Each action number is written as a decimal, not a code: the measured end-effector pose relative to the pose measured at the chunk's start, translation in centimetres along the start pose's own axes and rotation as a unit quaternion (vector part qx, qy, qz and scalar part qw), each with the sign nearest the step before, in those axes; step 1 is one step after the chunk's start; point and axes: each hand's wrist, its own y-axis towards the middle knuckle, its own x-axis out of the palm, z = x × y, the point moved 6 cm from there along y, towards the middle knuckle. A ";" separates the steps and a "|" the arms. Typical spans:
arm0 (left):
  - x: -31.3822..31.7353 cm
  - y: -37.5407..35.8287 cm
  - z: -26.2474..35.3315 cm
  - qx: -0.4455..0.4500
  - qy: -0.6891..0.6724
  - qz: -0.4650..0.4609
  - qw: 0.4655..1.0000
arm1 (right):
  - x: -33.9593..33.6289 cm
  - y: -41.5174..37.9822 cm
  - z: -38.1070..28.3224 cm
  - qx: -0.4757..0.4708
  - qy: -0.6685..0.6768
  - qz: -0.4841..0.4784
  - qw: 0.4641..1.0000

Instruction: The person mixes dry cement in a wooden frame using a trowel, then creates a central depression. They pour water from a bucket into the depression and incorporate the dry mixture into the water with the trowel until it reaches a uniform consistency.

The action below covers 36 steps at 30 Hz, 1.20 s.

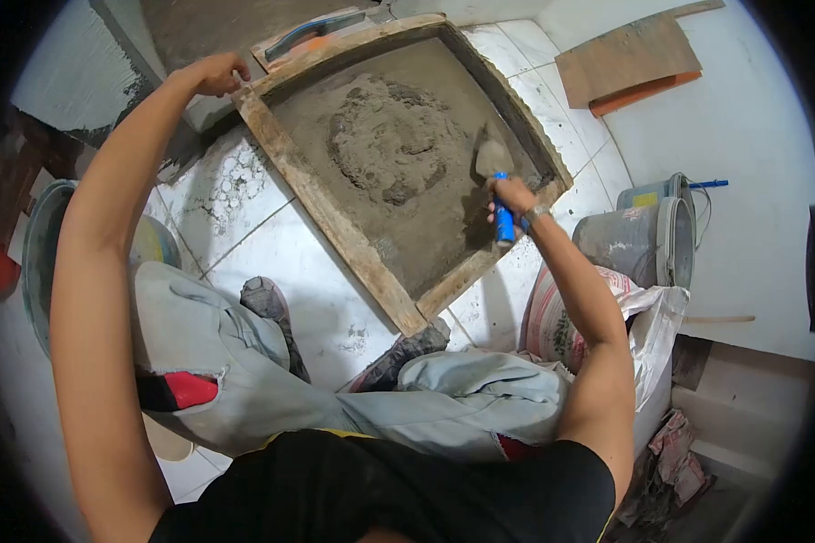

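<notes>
My right hand (513, 197) is closed around the blue handle of a pointed trowel (493, 158). The trowel's blade, smeared with mortar, is over the right side of a wooden-sided mixing box (324, 217). Inside the box, a rough heap of grey mortar (394, 136) rises from a wet grey layer. At the box's far left corner is my left hand (217, 74), its fingers curled in; whatever they pinch is too small to make out. A long-handled float (312, 41) lies just beyond the box's far side.
Buckets (629, 240) and a printed sack (552, 317) stand at right. A brown board (629, 63) leans on the white wall. Another bucket (50, 262) is by my left arm. My shoes (267, 303) rest on white floor tiles (276, 249) close to the box.
</notes>
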 end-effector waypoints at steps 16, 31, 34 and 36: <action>-0.4 1.0 3.3 0.040 0.045 0.007 0.998 | 6.1 1.1 -3.8 -0.113 -0.198 -0.023 0.973; 0.6 2.1 1.3 0.018 0.021 -0.015 0.999 | 9.9 -1.8 -7.2 -0.263 -0.556 0.031 0.787; 0.0 0.9 1.5 0.013 0.033 0.004 0.999 | 8.2 -4.5 -10.5 -0.278 -0.605 -0.028 0.745; 0.6 1.2 0.5 0.010 0.023 -0.024 0.999 | 6.7 -5.6 -10.8 -0.265 -0.603 0.020 0.753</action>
